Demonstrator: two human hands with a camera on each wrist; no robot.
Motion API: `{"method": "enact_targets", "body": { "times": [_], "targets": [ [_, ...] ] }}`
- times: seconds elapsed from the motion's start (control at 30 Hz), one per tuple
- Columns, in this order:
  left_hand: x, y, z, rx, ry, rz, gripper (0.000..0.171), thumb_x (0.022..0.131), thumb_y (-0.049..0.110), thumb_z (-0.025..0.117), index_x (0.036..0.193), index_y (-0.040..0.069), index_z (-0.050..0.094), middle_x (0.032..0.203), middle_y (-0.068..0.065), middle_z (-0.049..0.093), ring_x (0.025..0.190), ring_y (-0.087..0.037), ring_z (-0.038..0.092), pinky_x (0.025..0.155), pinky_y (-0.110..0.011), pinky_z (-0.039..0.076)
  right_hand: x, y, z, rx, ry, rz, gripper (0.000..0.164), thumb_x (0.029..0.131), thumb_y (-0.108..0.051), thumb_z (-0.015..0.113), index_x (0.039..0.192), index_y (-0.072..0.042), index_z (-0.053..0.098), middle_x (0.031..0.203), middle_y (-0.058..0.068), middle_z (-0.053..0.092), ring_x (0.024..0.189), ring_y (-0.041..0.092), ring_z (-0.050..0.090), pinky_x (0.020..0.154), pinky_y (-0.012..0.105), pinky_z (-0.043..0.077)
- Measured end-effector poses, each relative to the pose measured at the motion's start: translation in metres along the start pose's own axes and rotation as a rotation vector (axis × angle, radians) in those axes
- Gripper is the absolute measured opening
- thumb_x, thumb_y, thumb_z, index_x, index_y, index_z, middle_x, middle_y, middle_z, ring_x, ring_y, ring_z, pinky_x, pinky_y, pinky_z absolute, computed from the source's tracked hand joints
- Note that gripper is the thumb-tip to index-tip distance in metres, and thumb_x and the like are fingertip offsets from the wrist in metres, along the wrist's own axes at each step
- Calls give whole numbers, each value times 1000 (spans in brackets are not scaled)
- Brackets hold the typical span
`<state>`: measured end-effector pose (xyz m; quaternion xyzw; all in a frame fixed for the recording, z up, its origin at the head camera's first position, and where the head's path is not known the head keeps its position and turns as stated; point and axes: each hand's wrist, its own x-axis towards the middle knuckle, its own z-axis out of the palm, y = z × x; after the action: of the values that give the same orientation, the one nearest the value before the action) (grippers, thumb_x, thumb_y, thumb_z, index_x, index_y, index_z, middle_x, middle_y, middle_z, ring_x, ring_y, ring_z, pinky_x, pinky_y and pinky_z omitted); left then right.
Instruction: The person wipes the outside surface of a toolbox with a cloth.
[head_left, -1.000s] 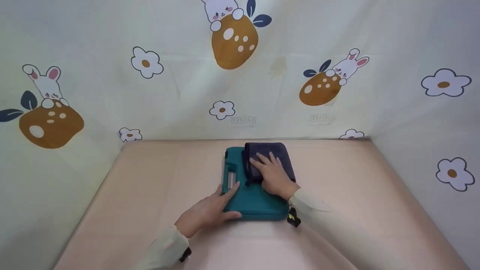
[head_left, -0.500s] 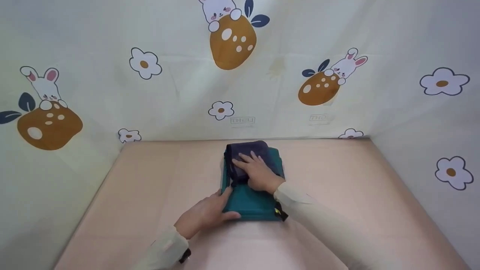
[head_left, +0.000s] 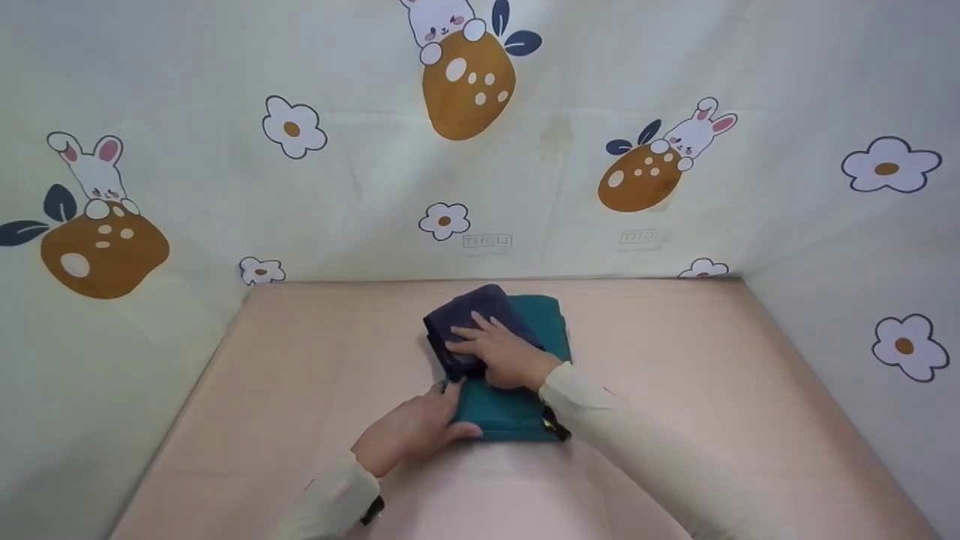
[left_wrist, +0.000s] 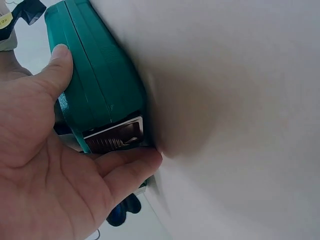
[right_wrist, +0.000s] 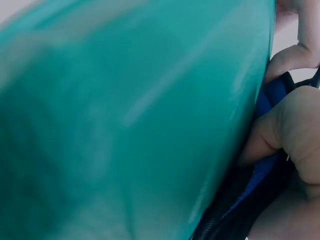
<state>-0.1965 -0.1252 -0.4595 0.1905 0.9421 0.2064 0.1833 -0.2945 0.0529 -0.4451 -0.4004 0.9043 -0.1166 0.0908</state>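
Note:
A teal hard plastic case lies flat on the table. On its upper left part sits a dark navy fabric pouch, turned at a slant and overhanging the case's left edge. My left hand grips the case's near left corner, thumb along the near side, fingers at the left side. In the left wrist view a silvery metal inset shows on the case's end. My right hand lies over the pouch with spread fingers on top; its thumb bends against the pouch's zippered near edge.
The table has a pale pink-beige covering. Light fabric walls printed with rabbits, fruit and flowers stand behind it and on both sides. Black straps show at both wrists.
My right hand has moved the pouch left across the case and turned it counterclockwise. The case's right edge has shifted slightly left. My left hand has stayed at the same corner.

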Motion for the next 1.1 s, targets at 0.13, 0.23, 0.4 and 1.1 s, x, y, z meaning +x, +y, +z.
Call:
{"method": "enact_targets", "body": {
  "times": [0.13,0.23,0.4,1.1],
  "targets": [
    [-1,-1,1,13,9,3,94,100,58,53,158,-7,20,157,-34,24,138,-43,41,109,-52,36,-2,-1,-3,30,-24,-29,73,86,19,55,150,-17,54,158,0,40,152,31,11,119,46,7],
    [0,-1,1,19,5,-9,95,99,59,53,158,-6,18,158,-34,24,138,-43,42,109,-52,37,-4,-1,-5,55,-48,-51,72,86,20,52,148,-16,56,156,0,44,152,29,13,119,45,7],
    [4,1,1,21,-23,-52,99,98,61,54,158,-8,14,158,-34,23,138,-41,43,109,-52,37,-8,1,-10,84,-95,-77,69,89,19,48,148,-17,56,156,-2,44,152,24,13,119,43,5],
    [6,4,-1,15,-27,-50,100,98,60,56,157,-6,10,157,-32,28,135,-39,47,107,-51,40,-37,32,-15,3,-105,-227,92,85,24,51,160,-26,36,166,-1,23,152,33,7,118,52,9]
  ]
}}
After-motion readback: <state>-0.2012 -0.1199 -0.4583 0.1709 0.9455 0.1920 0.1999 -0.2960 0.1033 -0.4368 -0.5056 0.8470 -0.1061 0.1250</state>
